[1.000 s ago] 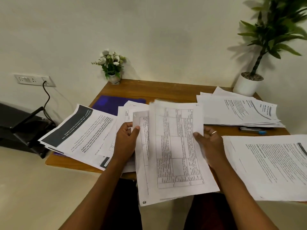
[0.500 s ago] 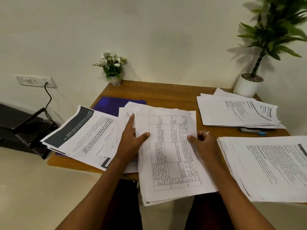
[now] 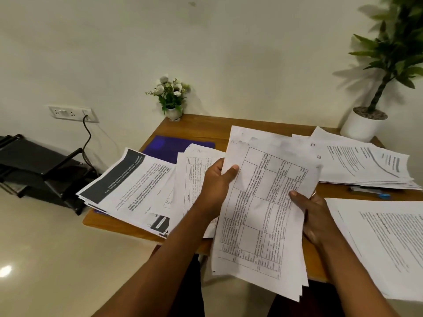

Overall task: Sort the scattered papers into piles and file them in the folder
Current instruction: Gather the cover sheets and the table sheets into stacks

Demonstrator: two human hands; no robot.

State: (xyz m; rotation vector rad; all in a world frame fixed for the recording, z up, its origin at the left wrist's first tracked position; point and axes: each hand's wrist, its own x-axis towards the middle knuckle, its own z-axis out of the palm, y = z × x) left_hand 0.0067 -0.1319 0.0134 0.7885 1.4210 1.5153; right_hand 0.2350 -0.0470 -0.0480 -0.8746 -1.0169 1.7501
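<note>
- Head view: left hand and right hand both grip the table-sheet stack, lifted; sorting continues.
- Next, likely squaring it, then choosing its pile.

- The held sheaf is raised over the near middle of the counter; the left hand grips its left edge and the right hand its right edge.
- Just left of the sheaf, a loose pile lies on the counter.
- Further left, the left pile overhangs the counter's edge.
- Behind-left of the sheaf, the folder lies partly under both piles.
- Far behind-left, a flower pot stands by the wall.
- Right of the sheaf lies the near-right pile; behind-right lies the far-right pile, with a pen between them.
- Beyond the far-right pile stands a potted plant.
</note>
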